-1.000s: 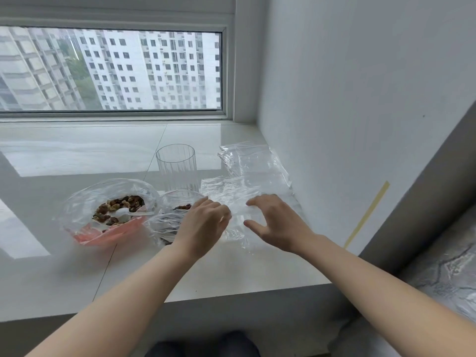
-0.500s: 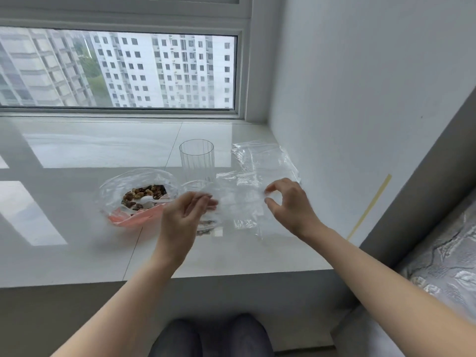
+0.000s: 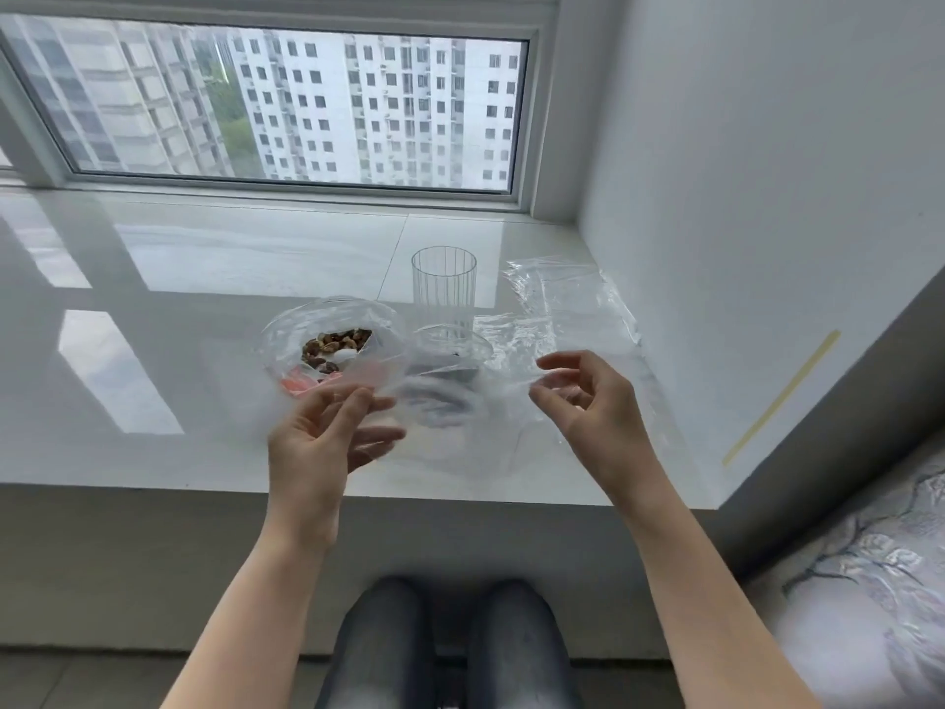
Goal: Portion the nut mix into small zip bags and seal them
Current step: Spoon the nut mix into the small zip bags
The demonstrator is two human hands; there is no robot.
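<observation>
brown nut mix [image 3: 335, 342], clear ribbed glass [image 3: 444, 291], glossy white sill [image 3: 204, 258], yellow tape strip [image 3: 780, 397]

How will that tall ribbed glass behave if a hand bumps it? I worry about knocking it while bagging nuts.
The ribbed glass stands upright, tall and narrow, so it would probably tip rather than slide. It looks empty, hence likely light. The windowsill is glossy, so it might also skid and then roll.

Left hand [image 3: 317, 442] and right hand [image 3: 593, 401] pinch a clear bag [image 3: 460, 427] stretched between them above the sill [image 3: 204, 452]. Nut mix [image 3: 335, 342] and glass [image 3: 444, 294] stand behind.
</observation>
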